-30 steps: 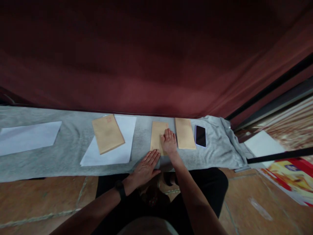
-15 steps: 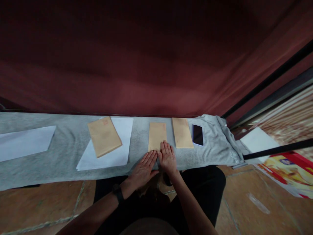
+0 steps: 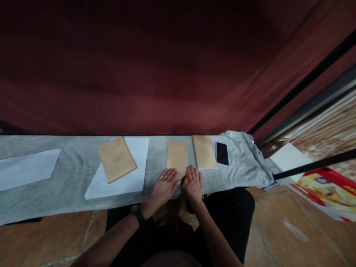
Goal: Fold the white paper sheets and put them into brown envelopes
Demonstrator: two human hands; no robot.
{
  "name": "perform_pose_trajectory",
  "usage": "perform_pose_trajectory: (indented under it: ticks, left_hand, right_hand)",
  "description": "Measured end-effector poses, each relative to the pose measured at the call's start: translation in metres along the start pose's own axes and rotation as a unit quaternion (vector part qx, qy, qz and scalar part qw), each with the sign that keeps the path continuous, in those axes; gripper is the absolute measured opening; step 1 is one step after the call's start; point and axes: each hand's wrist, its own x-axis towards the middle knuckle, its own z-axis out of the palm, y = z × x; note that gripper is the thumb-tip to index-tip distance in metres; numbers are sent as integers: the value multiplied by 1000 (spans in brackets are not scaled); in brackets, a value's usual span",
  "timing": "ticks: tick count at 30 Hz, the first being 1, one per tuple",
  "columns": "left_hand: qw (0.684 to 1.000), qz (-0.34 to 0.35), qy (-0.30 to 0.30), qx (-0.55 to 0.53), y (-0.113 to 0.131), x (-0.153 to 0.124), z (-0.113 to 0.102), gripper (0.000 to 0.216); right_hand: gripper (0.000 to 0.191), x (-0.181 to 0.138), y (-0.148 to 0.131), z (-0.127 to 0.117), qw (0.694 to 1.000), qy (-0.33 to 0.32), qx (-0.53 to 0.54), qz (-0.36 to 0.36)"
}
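A brown paper envelope lies flat on the grey cloth in front of me, its near end partly covered by my hands. My left hand rests at the envelope's lower left corner, fingers stretched out flat. On the lower right corner lies my right hand, palm down with the fingers extended. A small gap separates the two hands. Just right of them is a second brown envelope, slightly tilted. Further left, another brown envelope lies askew on white paper sheets.
A phone lies right of the envelopes. More white paper is at the far left. The narrow surface carries a grey cloth, bunched at its right end. Behind it hangs a dark red curtain. A colourful box stands at the right.
My hands have moved apart, the left slightly left and the right slightly right, along the envelope's near end. The view has shifted a little.
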Motion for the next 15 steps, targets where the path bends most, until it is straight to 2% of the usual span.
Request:
perform_pose_trajectory:
  ticks: [8, 11, 15]
  left_hand:
    - [998, -66, 3, 5, -12, 74, 27, 63]
    - [996, -92, 13, -2, -22, 89, 31, 66]
    - [991, -132, 28, -11, -32, 94, 33, 71]
  right_hand:
    - [51, 0, 2, 1, 1000, -1, 6, -3]
    - [53, -1, 2, 1, 1000, -7, 6, -3]
    - [53, 0, 1, 1, 1000, -7, 8, 2]
